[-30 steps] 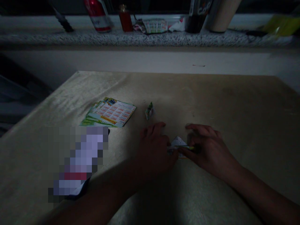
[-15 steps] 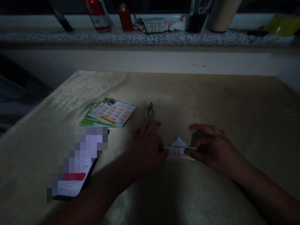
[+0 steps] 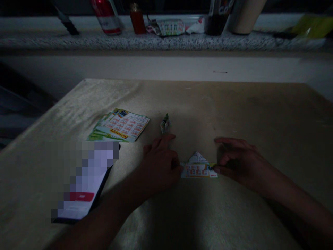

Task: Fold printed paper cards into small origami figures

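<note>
A printed paper [image 3: 196, 170], folded into a flat strip with a pointed peak at its far side, lies on the table between my hands. My left hand [image 3: 162, 165] has its thumb curled against the strip's left end, with the index finger stretched forward. At the right end, my right hand [image 3: 239, 158] pinches the strip's corner between thumb and bent fingers. Just beyond my left fingertips stands a small folded paper piece [image 3: 165, 123]. A fanned stack of printed leaflets [image 3: 125, 124] lies to the left.
A phone [image 3: 88, 184] with a lit, partly blurred screen lies left of my left forearm. Along the granite sill [image 3: 161, 42] behind the table stand a red and silver can [image 3: 106, 17], a small red bottle [image 3: 137, 20], a crumpled wrapper [image 3: 170, 27] and a dark bottle [image 3: 218, 17].
My right thumb has slid right across the strip to its corner, baring more of the print. My left thumb has drawn back slightly to the left edge.
</note>
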Motion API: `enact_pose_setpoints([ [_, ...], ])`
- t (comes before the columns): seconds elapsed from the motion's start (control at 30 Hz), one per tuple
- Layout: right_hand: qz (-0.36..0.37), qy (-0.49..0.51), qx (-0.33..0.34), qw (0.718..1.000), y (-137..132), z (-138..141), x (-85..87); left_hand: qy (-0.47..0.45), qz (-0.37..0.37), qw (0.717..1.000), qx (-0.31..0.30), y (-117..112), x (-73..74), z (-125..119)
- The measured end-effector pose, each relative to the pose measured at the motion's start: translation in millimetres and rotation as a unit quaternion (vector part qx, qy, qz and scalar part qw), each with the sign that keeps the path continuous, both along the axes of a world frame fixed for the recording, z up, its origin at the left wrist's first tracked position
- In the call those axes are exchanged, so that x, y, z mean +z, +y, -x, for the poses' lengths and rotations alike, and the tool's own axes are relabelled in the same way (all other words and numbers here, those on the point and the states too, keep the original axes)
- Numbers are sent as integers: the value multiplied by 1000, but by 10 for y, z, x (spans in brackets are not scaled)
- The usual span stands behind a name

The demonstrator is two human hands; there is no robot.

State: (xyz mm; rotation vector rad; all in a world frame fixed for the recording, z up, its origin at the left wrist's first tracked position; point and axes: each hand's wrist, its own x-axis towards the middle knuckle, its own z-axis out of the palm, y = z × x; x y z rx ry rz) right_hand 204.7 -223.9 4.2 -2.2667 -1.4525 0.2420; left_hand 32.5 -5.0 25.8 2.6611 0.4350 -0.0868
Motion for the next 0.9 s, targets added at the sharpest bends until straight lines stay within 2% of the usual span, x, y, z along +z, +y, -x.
enact_pose_setpoints([
  [0.2,-13,6,7,1000,-27,-15,-22,-21,9,1000,6,-14,-48,24],
  [0.4,-61,12,16,998,111,158,-39,-78,16,997,-12,-128,-124,30],
  [0.5,-96,58,11,994,197,235,-25,-104,39,993,-27,-186,-163,10],
  [0.6,-125,145,11,981,227,289,-25,-128,77,988,-34,-219,-178,-17],
  [0.67,-130,227,-14,965,222,328,-25,-110,138,984,-23,-227,-159,-32],
  [0.73,-125,308,-50,942,216,366,-11,-70,246,967,14,-228,-123,-43],
  [0.83,-140,407,-78,899,219,392,41,-42,418,903,84,-215,-77,-48],
  [0.9,-141,477,-87,863,223,380,73,-46,492,863,106,-203,-69,-48],
])
